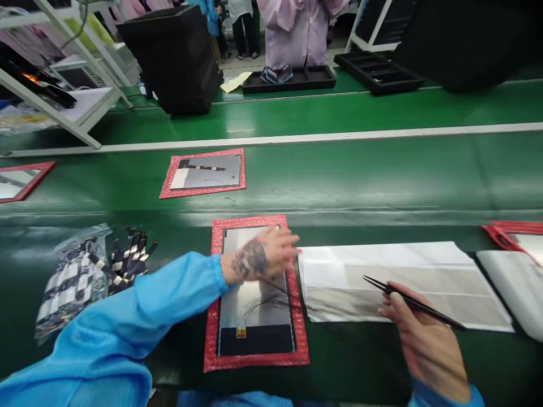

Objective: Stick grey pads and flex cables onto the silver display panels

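Observation:
My left hand [261,255], in a blue sleeve, rests flat on the upper part of a grey display panel [254,308] that lies on a red bubble-wrap sheet [211,333] in front of me. My right hand [424,339] holds black tweezers [409,301] with the tips pointing left, above a stack of white film sheets [403,282] beside the panel. The panel's lower end is black with a small orange connector [241,333].
A clear bag of black-and-white flex strips [72,282] lies at the left. A second panel on red wrap [203,172] sits on the green conveyor [382,175], more at both edges. Black trays [292,79] and a person in pink stand across the belt.

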`<state>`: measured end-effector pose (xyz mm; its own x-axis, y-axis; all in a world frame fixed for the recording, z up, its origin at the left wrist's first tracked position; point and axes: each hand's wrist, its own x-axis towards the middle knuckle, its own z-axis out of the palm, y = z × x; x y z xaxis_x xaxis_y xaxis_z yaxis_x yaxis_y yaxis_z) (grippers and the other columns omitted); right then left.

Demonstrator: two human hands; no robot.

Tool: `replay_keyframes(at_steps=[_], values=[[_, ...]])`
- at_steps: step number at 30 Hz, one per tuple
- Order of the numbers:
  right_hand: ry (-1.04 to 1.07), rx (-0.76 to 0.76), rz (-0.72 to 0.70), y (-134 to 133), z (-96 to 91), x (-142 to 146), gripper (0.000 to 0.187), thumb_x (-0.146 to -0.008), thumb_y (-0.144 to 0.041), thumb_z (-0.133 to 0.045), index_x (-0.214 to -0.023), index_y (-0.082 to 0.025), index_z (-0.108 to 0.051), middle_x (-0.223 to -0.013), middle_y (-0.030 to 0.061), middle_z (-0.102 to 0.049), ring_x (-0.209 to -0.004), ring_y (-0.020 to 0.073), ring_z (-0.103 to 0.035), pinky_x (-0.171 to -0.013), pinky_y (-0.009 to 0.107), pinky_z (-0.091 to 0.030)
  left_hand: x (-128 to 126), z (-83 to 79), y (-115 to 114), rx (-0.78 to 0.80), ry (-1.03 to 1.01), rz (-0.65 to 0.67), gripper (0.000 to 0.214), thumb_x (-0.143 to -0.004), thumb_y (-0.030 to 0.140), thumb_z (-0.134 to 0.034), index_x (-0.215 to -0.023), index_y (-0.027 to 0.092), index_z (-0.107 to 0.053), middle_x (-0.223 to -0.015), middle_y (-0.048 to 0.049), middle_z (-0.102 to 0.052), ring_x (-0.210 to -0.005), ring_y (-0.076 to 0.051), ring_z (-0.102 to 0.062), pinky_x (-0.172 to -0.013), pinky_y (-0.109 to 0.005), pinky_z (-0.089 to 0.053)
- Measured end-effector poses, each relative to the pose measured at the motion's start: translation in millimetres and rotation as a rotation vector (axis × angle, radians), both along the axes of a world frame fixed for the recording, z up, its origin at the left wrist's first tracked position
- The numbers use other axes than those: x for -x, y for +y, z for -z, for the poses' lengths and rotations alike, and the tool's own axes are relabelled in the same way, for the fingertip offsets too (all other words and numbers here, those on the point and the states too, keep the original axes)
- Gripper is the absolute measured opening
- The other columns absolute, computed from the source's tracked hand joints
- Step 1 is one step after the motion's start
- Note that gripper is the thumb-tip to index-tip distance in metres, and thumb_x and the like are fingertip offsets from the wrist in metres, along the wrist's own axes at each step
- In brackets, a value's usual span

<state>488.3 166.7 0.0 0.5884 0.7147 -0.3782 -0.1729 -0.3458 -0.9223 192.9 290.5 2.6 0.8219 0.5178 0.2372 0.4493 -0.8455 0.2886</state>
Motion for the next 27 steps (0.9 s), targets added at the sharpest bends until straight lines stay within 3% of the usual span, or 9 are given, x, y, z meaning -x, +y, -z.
replay_keyframes(at_steps=[2, 5, 10, 19, 27], values=[[-0.009, 0.004, -0.034, -5, -1.8, -9, 0.048, -0.041, -0.057, -0.094, -0.075, -0.027, -0.079, -0.074, 0.0018, -0.073, -0.066, 0.0160, -0.067, -0.054, 0.018, -0.060, -31, 7.5, -36, -0.079, 0.055, 0.124, 0.048, -0.090, 0.058, -0.057, -0.126, 0.028, -0.067, -0.136, -0.0122, -0.063, -0.126, -0.036, -0.057, -0.106, -0.055, -0.045], [-0.004, -0.007, -0.122, -17, -1.0, -11, 0.044, -0.050, -0.055, -0.092, -0.078, -0.024, -0.077, -0.084, 0.0024, -0.076, -0.075, 0.0193, -0.072, -0.065, 0.023, -0.065, -51, 13.3, -60, -0.083, 0.122, 0.167, 0.062, -0.084, 0.071, -0.056, -0.134, 0.036, -0.061, -0.146, -0.0089, -0.055, -0.134, -0.038, -0.049, -0.109, -0.056, -0.042], [-0.032, -0.070, -0.162, -28, 10.3, 1, 0.041, -0.056, -0.051, -0.090, -0.080, -0.024, -0.071, -0.075, 0.0004, -0.076, -0.073, 0.0251, -0.075, -0.070, 0.038, -0.068, -48, 12.3, -59, -0.013, 0.172, 0.119, 0.073, -0.084, 0.076, -0.047, -0.141, 0.030, -0.055, -0.150, -0.0157, -0.048, -0.139, -0.043, -0.041, -0.110, -0.065, -0.033], [-0.131, -0.118, -0.164, -19, 20.2, 9, 0.035, -0.063, -0.049, -0.088, -0.079, -0.027, -0.066, -0.074, 0.0011, -0.075, -0.070, 0.0261, -0.074, -0.065, 0.038, -0.066, -50, 14.5, -56, -0.020, 0.170, 0.117, 0.064, -0.087, 0.072, -0.048, -0.139, 0.036, -0.057, -0.151, -0.0158, -0.047, -0.139, -0.044, -0.041, -0.107, -0.066, -0.034], [-0.174, -0.129, -0.195, -19, 21.8, 10, 0.040, -0.063, -0.054, -0.086, -0.080, -0.025, -0.065, -0.075, 0.0012, -0.075, -0.075, 0.0266, -0.074, -0.072, 0.042, -0.065, -50, 17.1, -56, -0.020, 0.146, 0.111, 0.062, -0.086, 0.072, -0.050, -0.135, 0.036, -0.060, -0.150, -0.0156, -0.049, -0.138, -0.044, -0.042, -0.106, -0.067, -0.037]])
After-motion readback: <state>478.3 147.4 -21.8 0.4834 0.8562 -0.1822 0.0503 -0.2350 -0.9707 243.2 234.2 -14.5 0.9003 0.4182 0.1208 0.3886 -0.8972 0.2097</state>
